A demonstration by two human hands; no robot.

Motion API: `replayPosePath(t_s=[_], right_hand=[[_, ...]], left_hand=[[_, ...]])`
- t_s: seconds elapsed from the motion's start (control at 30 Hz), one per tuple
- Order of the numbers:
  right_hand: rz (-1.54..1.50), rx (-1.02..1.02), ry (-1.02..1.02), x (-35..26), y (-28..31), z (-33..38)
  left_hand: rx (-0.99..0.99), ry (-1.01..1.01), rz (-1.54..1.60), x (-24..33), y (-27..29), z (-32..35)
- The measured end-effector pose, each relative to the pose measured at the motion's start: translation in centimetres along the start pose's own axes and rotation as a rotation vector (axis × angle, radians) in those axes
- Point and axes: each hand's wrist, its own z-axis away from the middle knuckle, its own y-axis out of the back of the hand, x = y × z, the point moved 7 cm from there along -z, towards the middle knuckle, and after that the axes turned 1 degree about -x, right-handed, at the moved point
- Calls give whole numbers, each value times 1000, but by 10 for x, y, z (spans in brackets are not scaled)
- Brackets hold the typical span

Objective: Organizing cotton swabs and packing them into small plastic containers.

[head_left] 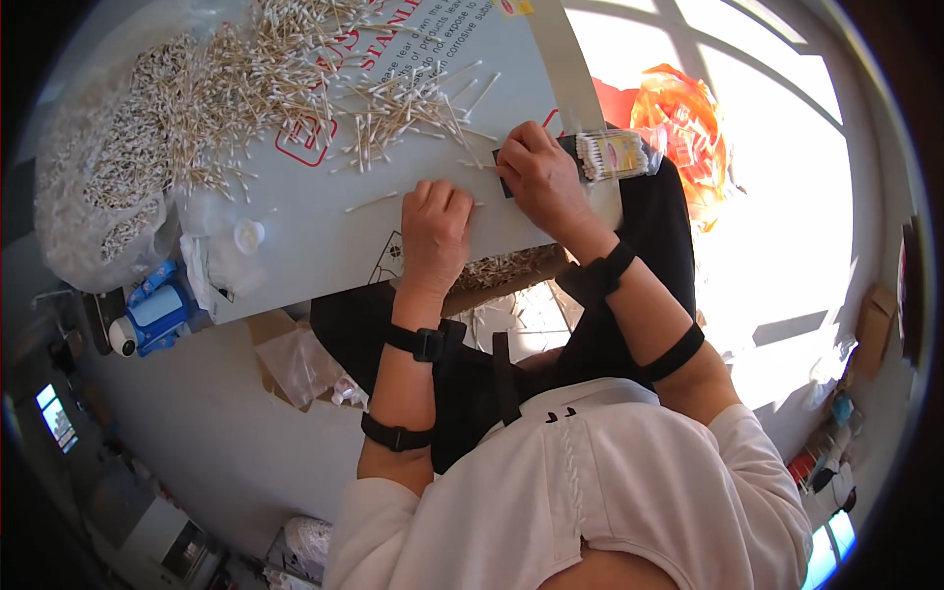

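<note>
My left hand (438,231) rests at the near part of the grey board, fingers curled down; a white swab tip shows beside it, but what the fingers hold is hidden. A single cotton swab (372,202) lies just left of it. My right hand (541,182) is closed over a dark flat piece (567,147), its fingertips pointing down beside a loose swab end; I cannot make out what they grip. Right of this hand, a clear packet of cotton swabs (612,155) with a yellow label sits at the board's right edge. A loose pile of swabs (393,123) spreads beyond both hands.
A big clear bag of swabs (118,167) fills the left side of the grey board (324,256). Near it are a small white cap (249,235) and a blue-and-white device (157,313). An orange bag (683,138) stands at right. Beneath the board, a box holds swabs (506,265).
</note>
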Motion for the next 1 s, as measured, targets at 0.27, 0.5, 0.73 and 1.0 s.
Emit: replayPosePath(t_s=[0.27,0.5,0.73,1.0], right_hand=[[60,-22,-116,-9,-8,-26],[216,-59,-102,2,-28,-44],[80,-87,0,14,-11,-17],[-143,-126,-64,-2,-18,-31]], left_hand=[[280,230,98,6,-9,5],[250,202,42,3,-12,5],[194,193,74,3,-14,6],[299,189,7,7,-8,7]])
